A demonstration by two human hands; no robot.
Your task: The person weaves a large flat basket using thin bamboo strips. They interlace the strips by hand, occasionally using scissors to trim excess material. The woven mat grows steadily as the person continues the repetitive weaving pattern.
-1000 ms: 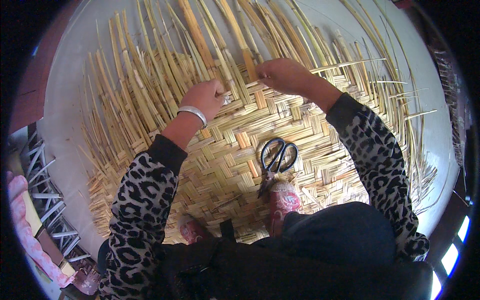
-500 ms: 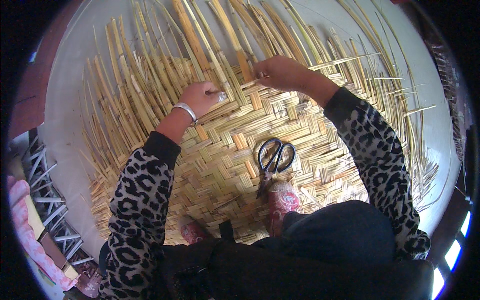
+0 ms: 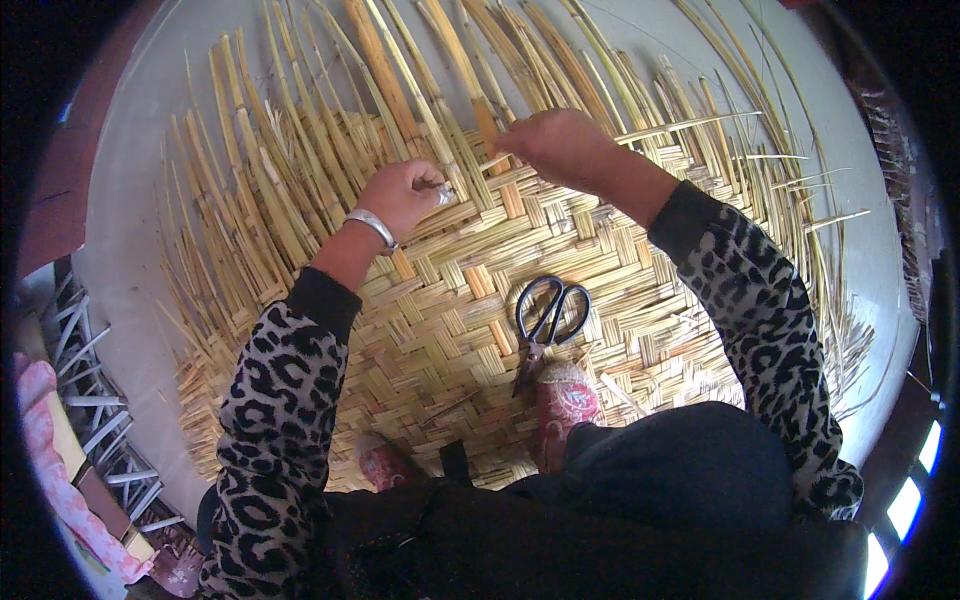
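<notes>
A half-woven mat [image 3: 560, 255] of flat, straw-coloured reed strips lies spread beneath my hands. Along its far edge, long loose strips [image 3: 375, 70] fan out away from me. My left hand [image 3: 400, 197], with a silver bracelet at the wrist and a white wrap on one digit, is closed at the weaving edge, pinching a reed strip low against the mat. To the right and slightly farther off, my right hand [image 3: 565, 150] pinches a narrow reed strip [image 3: 493, 162] between thumb and fingers. Its fingertips are partly hidden behind the hand.
Black-handled scissors [image 3: 550, 315] rest on the mat close to my right shoe [image 3: 567, 405]. My left shoe [image 3: 385, 464] also stands on the mat. Strip ends [image 3: 840, 218] stick out at the right. A rack of pale slats [image 3: 100, 400] and pink cloth [image 3: 60, 460] are at the left.
My right hand has shifted slightly left and turned, its fingertips now nearer the upright strips. My left hand has barely moved. The scissors lie where they were.
</notes>
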